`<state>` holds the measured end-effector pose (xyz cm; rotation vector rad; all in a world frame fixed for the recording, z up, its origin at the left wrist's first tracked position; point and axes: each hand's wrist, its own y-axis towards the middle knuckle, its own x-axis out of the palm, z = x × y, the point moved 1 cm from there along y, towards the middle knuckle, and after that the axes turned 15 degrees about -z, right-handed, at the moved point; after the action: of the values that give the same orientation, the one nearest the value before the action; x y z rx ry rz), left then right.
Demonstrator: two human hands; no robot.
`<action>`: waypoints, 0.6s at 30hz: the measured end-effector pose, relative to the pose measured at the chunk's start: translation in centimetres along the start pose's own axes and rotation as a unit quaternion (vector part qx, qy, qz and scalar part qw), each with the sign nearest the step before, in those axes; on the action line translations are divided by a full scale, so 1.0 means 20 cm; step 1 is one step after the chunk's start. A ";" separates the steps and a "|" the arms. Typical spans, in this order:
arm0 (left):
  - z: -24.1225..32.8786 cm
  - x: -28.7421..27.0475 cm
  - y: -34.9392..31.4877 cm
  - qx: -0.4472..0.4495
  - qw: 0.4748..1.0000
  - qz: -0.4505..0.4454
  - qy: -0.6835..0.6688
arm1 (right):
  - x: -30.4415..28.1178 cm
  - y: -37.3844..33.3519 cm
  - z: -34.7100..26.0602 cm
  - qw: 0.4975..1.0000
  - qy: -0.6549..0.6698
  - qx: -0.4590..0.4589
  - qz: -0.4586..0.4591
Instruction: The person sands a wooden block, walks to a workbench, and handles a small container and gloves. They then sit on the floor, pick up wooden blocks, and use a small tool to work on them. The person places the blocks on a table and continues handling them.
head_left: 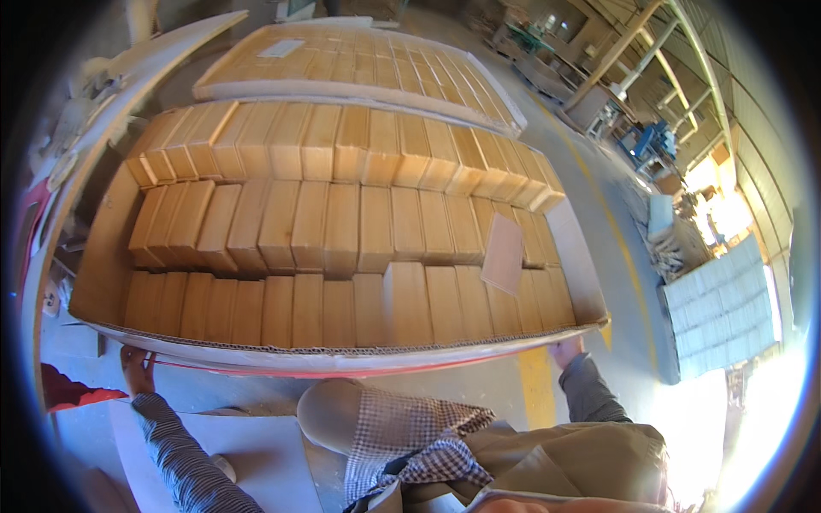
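Note:
A large open cardboard box [342,349] lies in front of me, its near edge bent across the view. Rows of yellow-brown wrapped blocks [282,224] fill it, standing side by side. On the right-hand blocks lies a flat pinkish-brown card [503,253], tilted. My left hand [137,369] is closed at the near left end of the box's front wall. My right hand [566,349] grips below the near right corner, most of its fingers hidden by the cardboard. A red strip [342,373] runs along the outer front wall between my hands.
A second box of similar blocks [359,64] stands behind, with a small pale sheet [281,48] on it. A long board [137,81] leans at left, near red cloth [73,392]. Pale stacked goods [721,303] stand right of the yellow floor line [616,231]. A white panel [265,453] lies below left.

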<state>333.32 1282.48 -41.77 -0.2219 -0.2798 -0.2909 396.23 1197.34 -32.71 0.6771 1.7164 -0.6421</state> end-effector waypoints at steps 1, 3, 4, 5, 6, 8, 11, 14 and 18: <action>-0.03 -0.01 -0.05 0.021 1.000 -0.020 0.001 | -0.12 0.09 -0.05 0.999 -0.015 0.009 -0.030; -0.05 -0.02 0.00 0.026 1.000 0.006 0.007 | -0.37 0.23 -0.20 0.998 0.003 0.025 -0.060; -0.06 -0.01 0.02 0.014 0.999 0.048 0.008 | -0.49 0.27 -0.28 0.997 0.015 0.034 -0.073; -0.07 0.01 0.05 0.059 0.997 0.048 -0.002 | -0.60 0.30 -0.37 0.995 0.026 0.043 -0.081; -0.09 0.04 0.00 0.037 0.995 0.093 -0.022 | -0.70 0.29 -0.43 0.994 0.038 0.052 -0.087; -0.12 0.14 -0.06 0.069 0.983 0.163 0.043 | -0.84 0.28 -0.54 0.992 0.059 0.059 -0.091; -0.14 0.40 -0.22 0.127 0.948 0.198 0.216 | -0.93 0.23 -0.61 0.989 0.102 0.060 -0.091; -0.19 0.77 -0.55 0.088 0.955 0.223 0.175 | -0.95 0.20 -0.59 0.980 0.162 0.062 -0.091; -0.26 1.33 -1.01 -0.108 0.989 0.097 -0.002 | -0.88 0.17 -0.47 0.949 0.296 0.064 -0.084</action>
<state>352.72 1255.63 -35.07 -0.4616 -0.2284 -0.1272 396.17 1204.33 -13.75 0.8811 2.3216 -0.7195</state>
